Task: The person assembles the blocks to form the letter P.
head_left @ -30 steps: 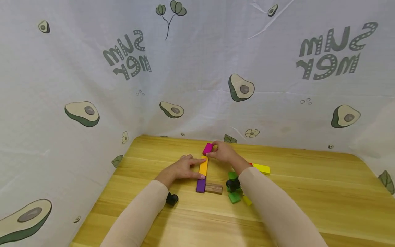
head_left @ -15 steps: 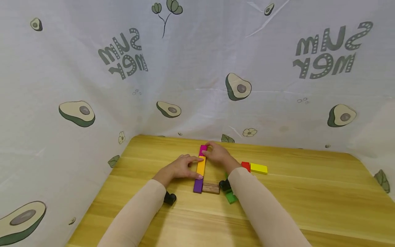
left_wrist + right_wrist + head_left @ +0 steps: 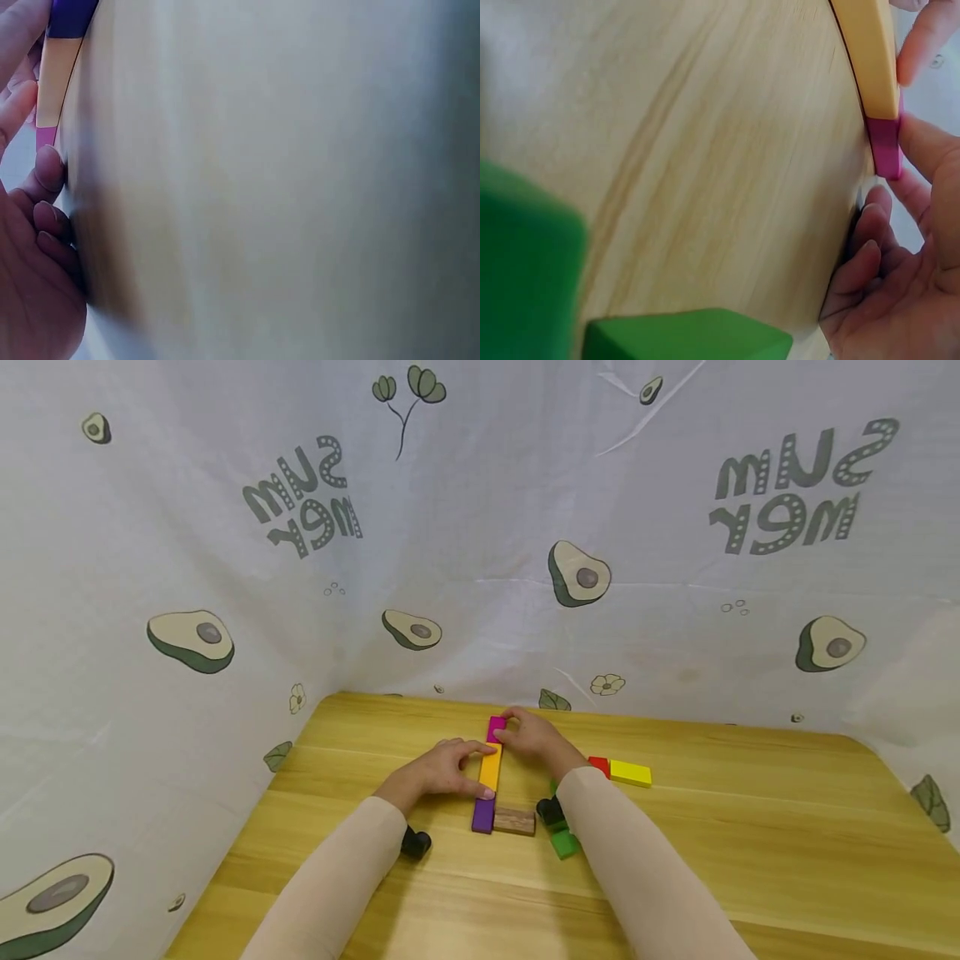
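On the table lies a straight row of blocks: a purple block (image 3: pixel 483 816) nearest, an orange block (image 3: pixel 490 768) in the middle and a magenta block (image 3: pixel 496 729) at the far end. My left hand (image 3: pixel 444 767) comes from the left, its spread thumb and index finger pressing near the two ends of the orange block. The right hand (image 3: pixel 531 735) pinches the magenta block between thumb and index finger, against the orange block's end. Its other fingers (image 3: pixel 857 281) curl close to the table in the right wrist view. Beside the purple block, a brown wooden block (image 3: pixel 514 822) points right.
Green blocks (image 3: pixel 565 843) lie partly hidden under the right forearm. Farther right are a red block (image 3: pixel 599 765) and a yellow block (image 3: pixel 631 773). A printed white cloth (image 3: pixel 480 527) hangs behind the table (image 3: pixel 750 827) and along its left side.
The right hand has turned the tilted magenta block straight and brought it against the orange block, in line with the row. My left hand has kept its place on the orange block.
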